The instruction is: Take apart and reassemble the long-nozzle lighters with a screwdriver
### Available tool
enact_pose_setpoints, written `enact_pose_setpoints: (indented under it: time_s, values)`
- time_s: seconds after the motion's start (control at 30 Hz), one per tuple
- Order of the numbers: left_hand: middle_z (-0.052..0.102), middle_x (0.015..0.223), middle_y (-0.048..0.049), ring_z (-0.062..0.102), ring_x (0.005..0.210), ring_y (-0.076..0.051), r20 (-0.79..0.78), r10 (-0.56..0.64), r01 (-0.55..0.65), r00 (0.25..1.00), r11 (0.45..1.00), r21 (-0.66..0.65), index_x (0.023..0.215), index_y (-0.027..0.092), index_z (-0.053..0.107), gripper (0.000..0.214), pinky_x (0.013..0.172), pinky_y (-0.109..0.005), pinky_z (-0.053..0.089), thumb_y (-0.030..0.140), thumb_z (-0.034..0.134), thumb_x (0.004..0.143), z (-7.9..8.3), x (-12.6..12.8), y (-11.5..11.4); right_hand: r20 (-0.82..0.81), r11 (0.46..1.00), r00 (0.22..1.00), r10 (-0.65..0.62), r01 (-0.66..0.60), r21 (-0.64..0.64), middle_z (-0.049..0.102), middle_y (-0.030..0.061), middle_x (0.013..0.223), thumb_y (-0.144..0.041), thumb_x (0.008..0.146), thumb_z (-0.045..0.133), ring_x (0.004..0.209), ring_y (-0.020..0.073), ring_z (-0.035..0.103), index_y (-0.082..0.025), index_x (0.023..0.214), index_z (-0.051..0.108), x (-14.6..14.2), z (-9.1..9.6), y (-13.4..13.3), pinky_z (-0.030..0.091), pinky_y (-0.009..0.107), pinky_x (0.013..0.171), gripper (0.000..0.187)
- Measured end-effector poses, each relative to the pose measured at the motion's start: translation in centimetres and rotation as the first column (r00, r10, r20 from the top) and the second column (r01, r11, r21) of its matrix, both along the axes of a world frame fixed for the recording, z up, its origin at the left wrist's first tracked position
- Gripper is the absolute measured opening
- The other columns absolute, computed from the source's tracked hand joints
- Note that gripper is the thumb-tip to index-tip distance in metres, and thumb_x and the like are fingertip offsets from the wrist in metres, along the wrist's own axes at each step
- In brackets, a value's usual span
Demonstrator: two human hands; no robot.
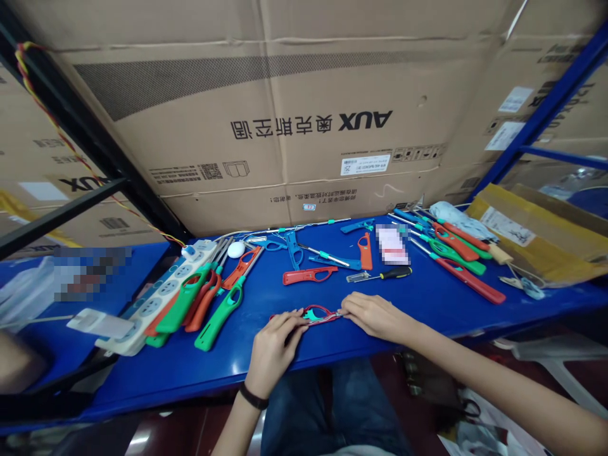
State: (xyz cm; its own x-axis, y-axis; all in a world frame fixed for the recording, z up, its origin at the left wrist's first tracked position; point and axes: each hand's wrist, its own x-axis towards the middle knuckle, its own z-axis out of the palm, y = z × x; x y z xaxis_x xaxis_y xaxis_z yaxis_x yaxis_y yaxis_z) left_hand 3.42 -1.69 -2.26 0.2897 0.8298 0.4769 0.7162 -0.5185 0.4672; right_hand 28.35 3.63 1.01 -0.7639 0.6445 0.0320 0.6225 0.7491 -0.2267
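Note:
A red lighter shell with a teal inner part lies on the blue table near its front edge. My left hand grips its left end with the fingertips. My right hand pinches its right end, where a thin metal tube sticks out. Both hands rest on the table top. A black band sits on my left wrist.
Green, red and orange long lighters lie by a white power strip on the left. More lighters, loose red and blue shells and a black-handled screwdriver lie behind. Cardboard boxes wall the back.

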Motion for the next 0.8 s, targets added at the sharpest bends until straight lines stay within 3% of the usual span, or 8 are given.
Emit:
enact_pose_setpoints:
  time_s: [0.13,0.27,0.63,0.8]
  values:
    - [0.072,0.098,-0.0024,0.067,0.097,-0.019,-0.003,0.008,-0.008,1.000,1.000,0.005,0.094,0.025,0.067,0.016,0.084,-0.032,0.054,0.023,0.052,0.090,0.1,0.1,-0.1,-0.216,0.988,0.975,-0.055,0.022,-0.156,0.065,0.0050,0.097,-0.024,0.096,0.042,0.093,0.0173,0.060,-0.020,0.103,0.059,0.5,0.2,0.3,0.049,0.028,0.080,0.018]
    - [0.073,0.099,-0.0023,0.067,0.098,-0.020,0.016,0.006,-0.006,1.000,1.000,-0.009,0.094,0.025,0.067,0.015,0.084,-0.033,0.054,0.022,0.053,0.090,0.1,0.1,0.0,-0.293,0.980,0.954,-0.066,0.006,-0.201,0.064,0.0054,0.098,-0.025,0.096,0.043,0.094,0.0176,0.060,-0.021,0.104,0.060,0.5,0.5,0.4,0.049,0.031,0.083,0.019]
    - [0.073,0.098,-0.0017,0.067,0.098,-0.019,0.012,0.007,-0.007,1.000,1.000,-0.006,0.094,0.025,0.067,0.015,0.083,-0.032,0.054,0.022,0.054,0.090,0.0,0.1,-0.1,-0.415,0.989,0.909,0.020,-0.079,-0.126,0.068,0.0084,0.098,-0.025,0.095,0.045,0.094,0.0179,0.062,-0.017,0.105,0.066,0.5,-1.2,0.4,0.052,0.031,0.084,0.024]
    - [0.073,0.097,-0.0018,0.067,0.097,-0.020,0.017,0.003,-0.003,1.000,1.000,0.009,0.093,0.024,0.066,0.013,0.083,-0.033,0.054,0.022,0.054,0.090,0.0,0.1,0.0,-0.375,0.989,0.922,0.098,-0.131,-0.065,0.067,0.0097,0.100,-0.020,0.096,0.041,0.097,0.0183,0.061,-0.016,0.106,0.066,0.5,-1.2,0.4,0.053,0.031,0.085,0.028]
